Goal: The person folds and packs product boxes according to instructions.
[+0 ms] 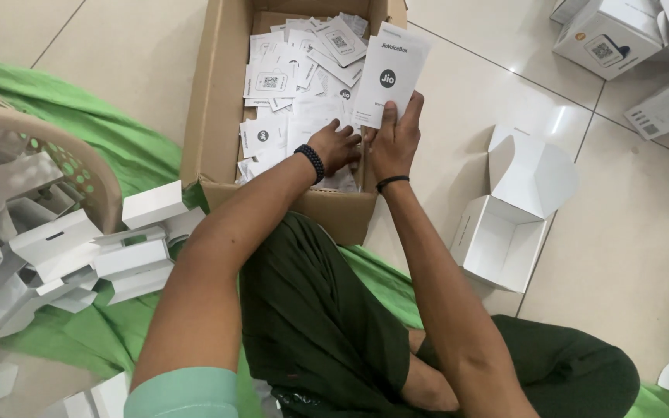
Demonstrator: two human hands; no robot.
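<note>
R fingers [406, 116] pinching white leaflet [393, 71], L fingers [346, 145] spread on leaflets in cardboard box [214, 101]

The floor of large, glossy cream tiles [141, 46] with thin dark grout lines fills the scene and mirrors soft, pale patches of overhead light near the upper right. A rumpled bright green cloth sheet [121, 147] is spread over the floor on the left and runs toward the bottom edge. On it, at the left edge, stands a beige perforated plastic basket [79, 166]. No wall, window or furniture shows; the light is even and bright, casting only faint, short shadows on the tiles.
</note>
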